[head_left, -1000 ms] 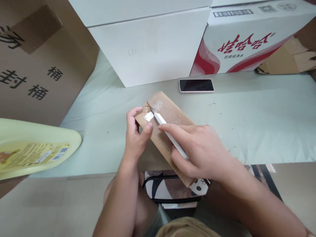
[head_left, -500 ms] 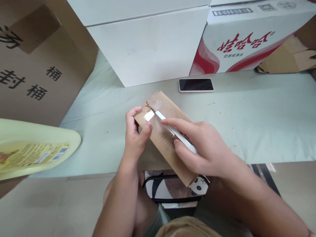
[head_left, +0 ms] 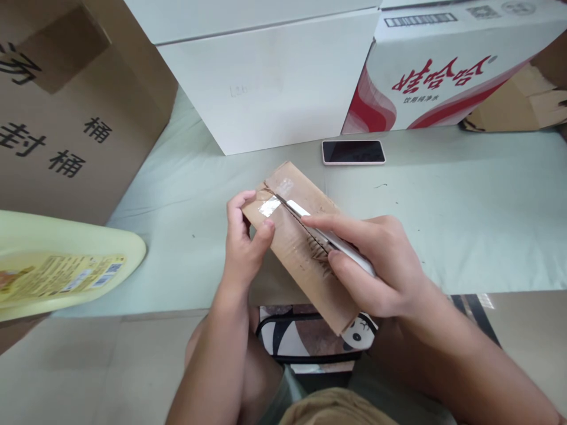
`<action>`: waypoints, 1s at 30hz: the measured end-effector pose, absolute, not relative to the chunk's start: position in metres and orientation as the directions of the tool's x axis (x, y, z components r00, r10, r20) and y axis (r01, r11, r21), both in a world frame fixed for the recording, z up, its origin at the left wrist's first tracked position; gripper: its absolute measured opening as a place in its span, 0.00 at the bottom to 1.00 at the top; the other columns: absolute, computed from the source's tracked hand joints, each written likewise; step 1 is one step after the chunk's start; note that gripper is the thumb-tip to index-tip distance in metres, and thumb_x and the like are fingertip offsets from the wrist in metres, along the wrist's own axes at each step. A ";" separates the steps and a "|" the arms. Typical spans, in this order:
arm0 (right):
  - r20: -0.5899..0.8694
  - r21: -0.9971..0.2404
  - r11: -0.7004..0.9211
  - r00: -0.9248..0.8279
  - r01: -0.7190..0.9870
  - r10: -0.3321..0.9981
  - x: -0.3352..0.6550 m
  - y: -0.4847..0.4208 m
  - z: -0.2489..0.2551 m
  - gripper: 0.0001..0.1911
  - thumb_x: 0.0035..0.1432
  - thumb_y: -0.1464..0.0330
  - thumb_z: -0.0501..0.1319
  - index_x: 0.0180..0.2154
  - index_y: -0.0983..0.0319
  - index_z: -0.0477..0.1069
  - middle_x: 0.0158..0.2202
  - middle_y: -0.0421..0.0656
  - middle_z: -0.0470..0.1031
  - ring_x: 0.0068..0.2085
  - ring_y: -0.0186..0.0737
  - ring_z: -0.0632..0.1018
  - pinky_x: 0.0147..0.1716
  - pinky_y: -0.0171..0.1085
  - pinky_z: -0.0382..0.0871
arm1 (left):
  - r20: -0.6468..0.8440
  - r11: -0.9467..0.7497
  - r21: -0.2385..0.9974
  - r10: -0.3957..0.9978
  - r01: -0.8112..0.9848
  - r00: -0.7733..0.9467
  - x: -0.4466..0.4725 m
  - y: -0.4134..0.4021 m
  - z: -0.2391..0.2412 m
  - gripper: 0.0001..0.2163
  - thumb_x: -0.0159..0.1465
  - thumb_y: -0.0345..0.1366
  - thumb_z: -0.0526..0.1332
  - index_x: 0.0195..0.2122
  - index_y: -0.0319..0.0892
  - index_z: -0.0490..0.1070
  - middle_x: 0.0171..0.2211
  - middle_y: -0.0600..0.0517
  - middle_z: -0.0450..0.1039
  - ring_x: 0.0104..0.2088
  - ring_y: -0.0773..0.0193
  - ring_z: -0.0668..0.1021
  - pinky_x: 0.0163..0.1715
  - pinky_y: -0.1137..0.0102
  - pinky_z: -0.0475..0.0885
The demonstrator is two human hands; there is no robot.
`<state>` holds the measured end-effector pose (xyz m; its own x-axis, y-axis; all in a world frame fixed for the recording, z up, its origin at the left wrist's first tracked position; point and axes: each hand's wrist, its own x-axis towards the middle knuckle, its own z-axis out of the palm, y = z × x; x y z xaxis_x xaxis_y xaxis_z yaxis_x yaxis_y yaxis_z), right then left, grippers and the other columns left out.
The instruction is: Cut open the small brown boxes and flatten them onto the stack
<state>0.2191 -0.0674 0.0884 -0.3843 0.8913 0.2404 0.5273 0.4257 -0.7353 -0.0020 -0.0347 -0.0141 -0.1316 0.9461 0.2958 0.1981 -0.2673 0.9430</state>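
Observation:
A small brown cardboard box [head_left: 301, 260] lies tilted at the table's front edge, its near end sticking out over my lap. My left hand [head_left: 248, 236] is closed around its far left corner, thumb on top beside a shiny piece of clear tape [head_left: 269, 206]. In my right hand [head_left: 376, 260] is a white utility knife [head_left: 349, 252], the index finger stretched along it. The knife lies along the seam between the top flaps, where a dark slit shows. Its blade tip is hidden at the seam.
A phone [head_left: 353, 152] lies behind the box. Farther back stand a white carton [head_left: 274, 88] and a red-and-white carton [head_left: 443, 82]. At left are a large brown carton [head_left: 66, 118] and a pale yellow bottle [head_left: 128, 248]. A pale green cloth [head_left: 478, 224] covers the table.
My right hand has drawn the knife a little toward me and to the right along the seam. A longer dark slit now shows. My left hand keeps its hold.

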 end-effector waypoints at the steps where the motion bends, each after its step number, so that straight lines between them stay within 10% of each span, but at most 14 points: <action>1: 0.247 -0.731 0.433 -0.388 0.526 0.888 0.219 -0.068 0.088 0.24 0.58 0.70 0.54 0.51 0.63 0.81 0.14 0.32 0.62 0.15 0.32 0.60 0.21 0.35 0.59 | 0.297 -0.269 0.943 0.946 0.195 -0.132 -0.002 -0.035 -0.014 0.32 0.60 0.62 0.70 0.57 0.50 0.67 0.50 0.47 0.73 0.46 0.56 0.79 0.45 0.62 0.77; 30: 0.395 -0.798 0.504 -0.345 0.329 0.851 0.229 -0.069 0.084 0.22 0.57 0.73 0.54 0.48 0.65 0.80 0.20 0.35 0.72 0.16 0.30 0.65 0.17 0.33 0.60 | 0.358 -0.331 0.927 0.921 0.176 -0.155 -0.003 -0.027 -0.029 0.35 0.60 0.63 0.68 0.61 0.48 0.62 0.52 0.46 0.73 0.47 0.55 0.79 0.46 0.62 0.77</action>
